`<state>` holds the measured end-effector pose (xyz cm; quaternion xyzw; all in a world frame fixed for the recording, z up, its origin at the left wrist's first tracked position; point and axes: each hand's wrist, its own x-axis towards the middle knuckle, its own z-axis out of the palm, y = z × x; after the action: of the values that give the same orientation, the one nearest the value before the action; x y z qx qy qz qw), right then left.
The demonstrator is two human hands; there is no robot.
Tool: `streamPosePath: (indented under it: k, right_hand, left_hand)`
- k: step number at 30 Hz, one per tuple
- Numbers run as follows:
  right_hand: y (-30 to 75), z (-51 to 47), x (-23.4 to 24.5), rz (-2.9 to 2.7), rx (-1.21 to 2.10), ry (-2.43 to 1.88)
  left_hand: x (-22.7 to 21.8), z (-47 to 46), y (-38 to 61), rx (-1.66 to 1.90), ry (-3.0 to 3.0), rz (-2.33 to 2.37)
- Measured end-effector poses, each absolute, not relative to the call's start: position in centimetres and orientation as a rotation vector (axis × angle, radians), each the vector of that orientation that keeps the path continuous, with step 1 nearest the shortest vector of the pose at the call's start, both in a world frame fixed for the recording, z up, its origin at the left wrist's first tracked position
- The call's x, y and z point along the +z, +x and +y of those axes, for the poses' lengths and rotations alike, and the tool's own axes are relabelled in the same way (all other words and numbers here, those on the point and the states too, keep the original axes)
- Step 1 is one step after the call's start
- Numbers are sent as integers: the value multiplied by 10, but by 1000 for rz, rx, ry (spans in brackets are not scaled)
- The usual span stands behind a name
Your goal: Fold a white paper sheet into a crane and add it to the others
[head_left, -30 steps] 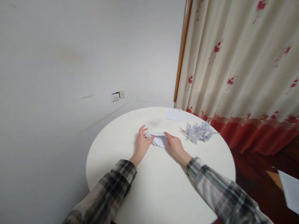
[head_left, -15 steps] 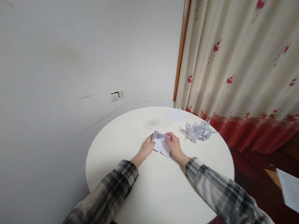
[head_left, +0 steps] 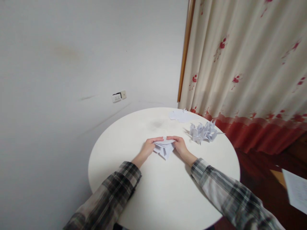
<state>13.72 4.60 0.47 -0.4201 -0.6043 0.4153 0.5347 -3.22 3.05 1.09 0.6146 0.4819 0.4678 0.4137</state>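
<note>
Over the middle of the round white table (head_left: 134,127), a folded sheet of white paper (head_left: 165,150) is held between both hands. My left hand (head_left: 150,147) grips its left side, with the fingers stretched along the upper edge. On the opposite side, my right hand (head_left: 179,144) grips the paper, its fingers lying along the same edge and pointing toward the left ones. Several folded layers show below the fingers, and a point of the paper faces me. The thumbs are partly hidden by the paper.
A cluster of folded paper cranes (head_left: 202,131) stands on the table to the right. Behind it lie flat white paper sheets (head_left: 179,115) with a small paper scrap on top. A wall with a socket (head_left: 116,98) is at left; a flowered curtain (head_left: 236,80) hangs at right.
The paper has turned and flattened, its upper edge now folded over. Both hands have shifted so that their fingers lie along that edge, closer together.
</note>
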Motion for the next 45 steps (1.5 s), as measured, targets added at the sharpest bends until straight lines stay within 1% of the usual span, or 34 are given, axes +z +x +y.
streamPosePath:
  k: [4,12,17,30,37,45]
  right_hand:
    - [137,42,11,-1319,1145,-936]
    - [138,38,16,-1103,1276,-836]
    - [136,36,19,-1021,1391,-771]
    - [137,37,21,-920,1462,-719]
    - [138,38,20,-995,1306,-806]
    - [135,42,13,-1146,1183,-827]
  left_hand:
    - [17,25,-33,1164,1447,1154]
    - [15,29,-35,1282,1226,964]
    - [15,28,-35,1315,1153,951]
    - [29,25,-33,1436,1020,842]
    - [26,31,-39,1550,926,857]
    - [16,29,-38,1565,1147,1182]
